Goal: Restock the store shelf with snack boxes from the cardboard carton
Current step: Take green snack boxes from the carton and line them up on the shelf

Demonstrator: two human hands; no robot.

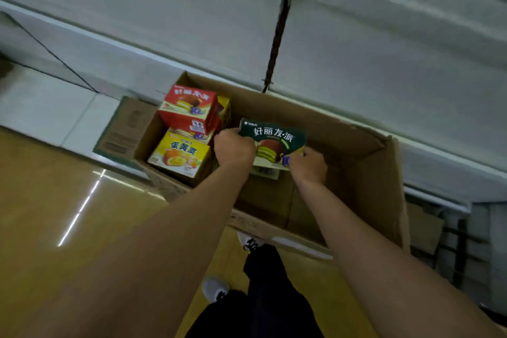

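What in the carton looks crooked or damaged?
No damage shows. The red snack box sits tilted on top of the pile at the left end of the cardboard carton, not flat. Both hands hold the green snack box over the carton.

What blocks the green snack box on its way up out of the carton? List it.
Nothing visible does. The green snack box is held at both ends by the left hand and right hand, over the bare part of the open cardboard carton. The red snack box and yellow snack box sit off to its left.
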